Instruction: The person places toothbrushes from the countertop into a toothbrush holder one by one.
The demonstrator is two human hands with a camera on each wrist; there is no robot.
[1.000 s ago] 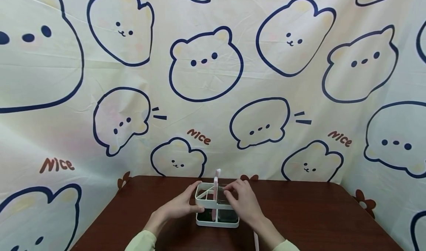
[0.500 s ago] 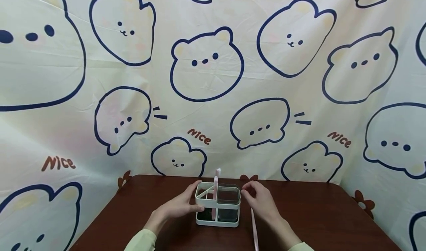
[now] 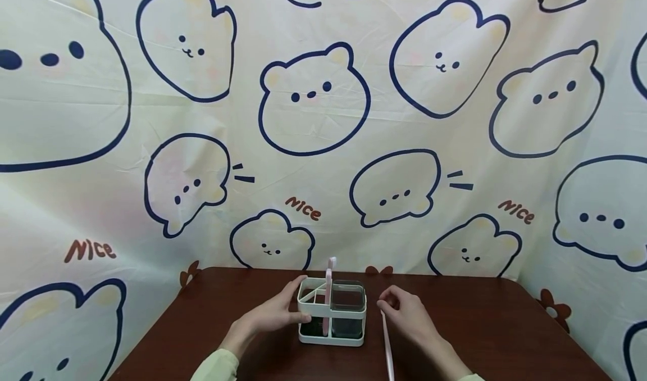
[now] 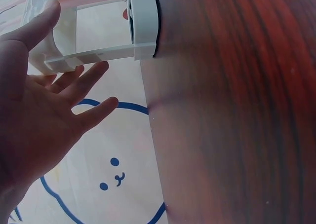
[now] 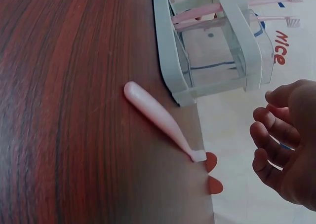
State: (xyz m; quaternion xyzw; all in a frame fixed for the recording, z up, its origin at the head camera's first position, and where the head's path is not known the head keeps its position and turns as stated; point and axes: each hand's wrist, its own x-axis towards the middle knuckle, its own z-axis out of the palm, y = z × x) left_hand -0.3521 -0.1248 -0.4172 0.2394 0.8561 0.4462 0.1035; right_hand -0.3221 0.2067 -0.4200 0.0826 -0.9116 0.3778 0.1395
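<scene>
A white toothbrush holder (image 3: 314, 309) stands on the table. Its left side is in the grip of my left hand (image 3: 270, 313), with the thumb at the front and the other fingers along the side. Two pink toothbrushes (image 5: 207, 9) stand in the holder, bristles up. A clear square cup (image 5: 212, 51) fills its right compartment. To the right, another pink toothbrush (image 5: 155, 110) lies on the table, its head toward the back. Over that head end my right hand (image 3: 410, 316) hovers, fingers loosely bent and nothing between them.
The brown wood-grain table (image 3: 480, 325) reaches back to a cream cloth (image 3: 323, 178) printed with cartoon bears. More of the cloth rises along both sides of the table.
My right hand has come off the holder's right compartment and moved right, to the lying toothbrush. The clear cup's rim now shows uncovered. My left hand keeps its hold on the holder.
</scene>
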